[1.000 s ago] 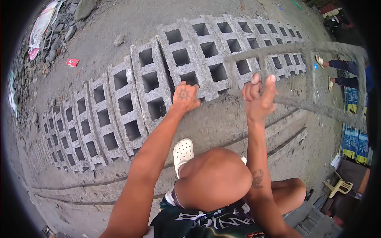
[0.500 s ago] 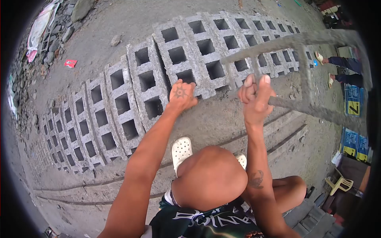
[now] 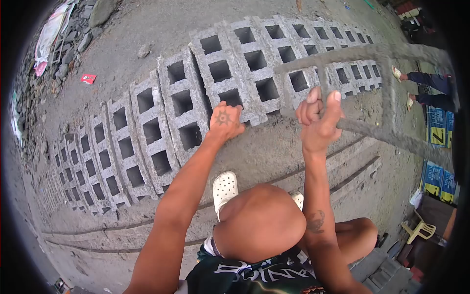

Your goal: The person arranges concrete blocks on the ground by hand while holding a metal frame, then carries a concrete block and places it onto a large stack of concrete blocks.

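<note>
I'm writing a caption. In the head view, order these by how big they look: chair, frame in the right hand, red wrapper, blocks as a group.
1. Blocks together
2. Frame
3. Chair
4. Red wrapper

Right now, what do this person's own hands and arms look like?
Both are bare, with no gloves or watch showing. The left hand has a dark, sun-like tattoo on its back. The right hand looks unmarked, but a dark, curved tattoo sits on that forearm.
</note>
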A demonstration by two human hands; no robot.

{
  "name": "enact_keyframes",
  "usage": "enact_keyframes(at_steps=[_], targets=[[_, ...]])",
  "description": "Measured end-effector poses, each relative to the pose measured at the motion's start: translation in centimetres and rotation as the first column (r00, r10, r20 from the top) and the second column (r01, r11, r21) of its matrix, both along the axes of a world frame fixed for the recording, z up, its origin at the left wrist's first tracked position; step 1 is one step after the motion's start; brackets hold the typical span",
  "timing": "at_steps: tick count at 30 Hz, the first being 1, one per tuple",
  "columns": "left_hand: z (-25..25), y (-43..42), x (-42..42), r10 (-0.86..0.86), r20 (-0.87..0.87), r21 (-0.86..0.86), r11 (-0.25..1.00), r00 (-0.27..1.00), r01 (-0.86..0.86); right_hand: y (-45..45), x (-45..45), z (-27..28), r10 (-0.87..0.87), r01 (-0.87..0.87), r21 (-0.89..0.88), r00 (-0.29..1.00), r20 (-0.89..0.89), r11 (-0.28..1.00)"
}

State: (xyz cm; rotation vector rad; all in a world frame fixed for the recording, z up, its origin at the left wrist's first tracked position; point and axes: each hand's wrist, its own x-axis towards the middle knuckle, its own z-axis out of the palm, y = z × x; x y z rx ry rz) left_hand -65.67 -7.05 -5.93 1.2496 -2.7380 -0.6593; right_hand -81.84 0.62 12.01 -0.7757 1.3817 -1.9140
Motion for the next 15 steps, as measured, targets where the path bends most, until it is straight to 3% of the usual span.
enact_keyframes(at_steps=[4,8,11,15], targets=[[-0.1,-0.2,0.0,0.006,-0.001,0.003,1.000,1.000,-0.006,-2.1,0.4,1.7,0.021,-0.011,-0.288,0.999,0.034,0.958],[0.1,-0.3,0.0,0.001,0.003,0.004,1.000,1.000,-0.001,-1.4,2.9,-11.8,0.036,-0.047,0.245,0.998,0.048,0.968],[0.4,-0.3,-0.1,0.008,0.046,0.037,0.999,0.999,-0.009,-1.1,2.4,-9.8,0.047,-0.056,0.240,0.998,0.042,0.969],[0.0,-0.1,-0.1,0.004,0.019,-0.005,1.000,1.000,-0.004,-3.1,0.9,-1.0,-0.025,0.023,-0.041,0.998,-0.058,0.999]])
